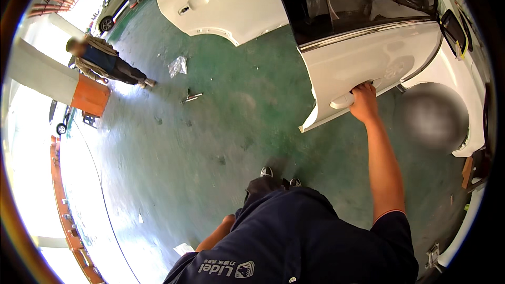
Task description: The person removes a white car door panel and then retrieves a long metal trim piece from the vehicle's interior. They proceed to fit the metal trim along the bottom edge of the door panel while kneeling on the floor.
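Door handle [343,100] — white, long axis running roughly level along the lower panel of the white car door [363,63], near that door's free rear edge. Right hand [364,101] at the handle's forward end, fingers hooked up behind it and closed on it, arm stretched out straight from the shoulder. Left hand not visible — only a bare forearm [216,235] hanging low beside the dark trousers, well apart from the door. Door standing ajar, free edge swung out over the green floor [210,126]. Farther from the door, a second white panel [221,5] and a standing person [108,63].
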